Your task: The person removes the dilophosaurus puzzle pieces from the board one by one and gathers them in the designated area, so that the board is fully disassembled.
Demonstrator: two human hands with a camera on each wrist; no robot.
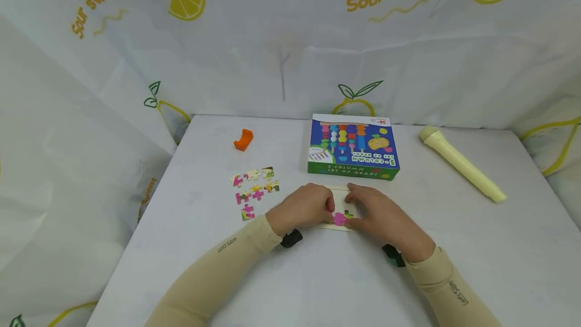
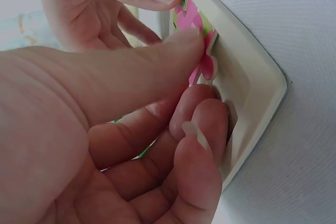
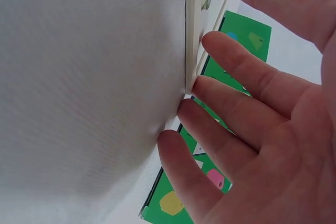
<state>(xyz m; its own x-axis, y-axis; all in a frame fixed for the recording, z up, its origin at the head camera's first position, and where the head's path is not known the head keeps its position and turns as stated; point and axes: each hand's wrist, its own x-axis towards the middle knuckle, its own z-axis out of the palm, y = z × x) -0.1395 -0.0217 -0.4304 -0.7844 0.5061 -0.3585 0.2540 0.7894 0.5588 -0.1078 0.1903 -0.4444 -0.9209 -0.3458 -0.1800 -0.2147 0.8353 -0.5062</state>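
Observation:
My left hand (image 1: 305, 207) is over a shallow cream puzzle tray (image 2: 249, 95). Between its thumb and fingertips it pinches a pink jigsaw piece (image 2: 209, 66), tilted against the tray floor in the left wrist view. Other pink and green pieces (image 2: 188, 17) lie in the tray beside it. From the other side, my right hand (image 1: 381, 214) rests at the tray with its thumb tip by those pieces. Its fingers (image 3: 231, 100) are spread and touch the tray edge and the tabletop. The left hand hides part of the tray in the head view.
Several loose jigsaw pieces (image 1: 257, 195) lie in rows left of the hands. Behind the tray stands a blue and green bead-set box (image 1: 354, 146). An orange curved block (image 1: 243, 140) is at the back left. A pale yellow microphone-shaped stick (image 1: 463, 165) lies at the right.

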